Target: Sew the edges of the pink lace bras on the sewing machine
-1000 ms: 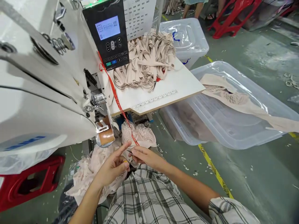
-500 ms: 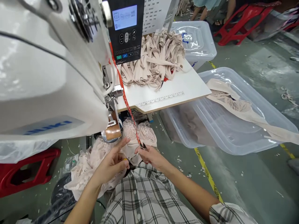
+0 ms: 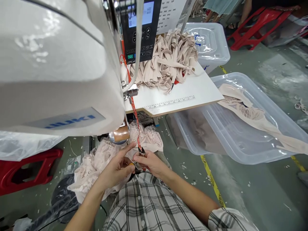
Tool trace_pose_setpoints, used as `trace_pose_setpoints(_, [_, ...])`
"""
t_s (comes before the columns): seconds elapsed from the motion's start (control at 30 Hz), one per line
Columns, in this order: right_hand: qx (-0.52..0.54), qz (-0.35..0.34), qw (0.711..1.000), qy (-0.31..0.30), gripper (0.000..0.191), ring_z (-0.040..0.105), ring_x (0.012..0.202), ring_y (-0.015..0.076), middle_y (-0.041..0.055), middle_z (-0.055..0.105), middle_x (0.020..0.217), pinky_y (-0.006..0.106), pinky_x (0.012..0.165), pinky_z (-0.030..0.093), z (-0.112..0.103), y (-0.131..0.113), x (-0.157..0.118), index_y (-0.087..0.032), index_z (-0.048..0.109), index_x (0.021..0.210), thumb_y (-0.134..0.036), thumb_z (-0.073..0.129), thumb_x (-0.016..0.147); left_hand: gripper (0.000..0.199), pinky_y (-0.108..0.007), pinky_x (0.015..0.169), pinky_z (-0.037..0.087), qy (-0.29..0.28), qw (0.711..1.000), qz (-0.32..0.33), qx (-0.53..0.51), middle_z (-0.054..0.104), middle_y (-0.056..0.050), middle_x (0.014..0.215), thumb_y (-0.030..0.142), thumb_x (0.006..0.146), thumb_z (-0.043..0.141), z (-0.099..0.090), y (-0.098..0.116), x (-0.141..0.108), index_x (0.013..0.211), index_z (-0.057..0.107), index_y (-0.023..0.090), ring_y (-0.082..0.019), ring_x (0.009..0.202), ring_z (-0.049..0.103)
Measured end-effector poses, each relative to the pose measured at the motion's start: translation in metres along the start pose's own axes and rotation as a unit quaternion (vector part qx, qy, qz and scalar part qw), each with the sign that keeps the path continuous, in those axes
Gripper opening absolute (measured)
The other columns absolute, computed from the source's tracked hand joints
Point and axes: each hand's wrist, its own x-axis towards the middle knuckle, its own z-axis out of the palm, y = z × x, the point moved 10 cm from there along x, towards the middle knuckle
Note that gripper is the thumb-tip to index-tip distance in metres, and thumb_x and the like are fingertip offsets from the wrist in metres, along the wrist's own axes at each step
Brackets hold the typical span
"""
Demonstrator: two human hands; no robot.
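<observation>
Beige lace fabric (image 3: 96, 166) is pinched in the closed left hand (image 3: 117, 168), low in the near centre under the sewing machine (image 3: 60, 70). A small snipping tool (dark-tipped, on a red cord (image 3: 134, 118)) is gripped in the right hand (image 3: 150, 163), whose fingers (image 3: 137, 158) are closed.

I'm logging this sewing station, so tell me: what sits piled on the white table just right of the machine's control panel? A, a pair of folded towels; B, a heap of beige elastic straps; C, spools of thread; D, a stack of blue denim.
B: a heap of beige elastic straps lies on the white table, right beside the control panel; no denim, spools or towels show there.
</observation>
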Motion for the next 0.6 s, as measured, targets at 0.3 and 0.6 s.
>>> trace_pose_setpoints(0.3, [-0.157,-0.149,0.967,0.131,0.034,0.042,0.065,0.0136,-0.0006,0.05,0.07,0.026,0.062,0.035,-0.012,-0.031,-0.009,-0.018,0.06,0.077,-0.051,0.064,0.084,0.017,-0.026,0.072,0.052,0.263,0.939,0.13,0.177,0.059,-0.005,0.098,0.028,0.087,0.064,-0.023,0.023,-0.013,0.099,0.056,0.02,-0.015,0.083,0.06])
trace_pose_setpoints(0.6, [-0.151,-0.155,0.968,0.13,0.034,0.037,0.06,0.0115,-0.0027,0.045,0.066,0.024,0.058,0.032,-0.011,-0.029,-0.005,-0.017,0.057,0.077,-0.049,0.062,0.087,0.006,-0.021,0.074,0.055,0.295,0.894,0.216,0.259,0.059,-0.001,0.093,0.02,0.09,0.063,-0.018,0.035,-0.021,0.094,0.059,0.02,-0.011,0.086,0.059])
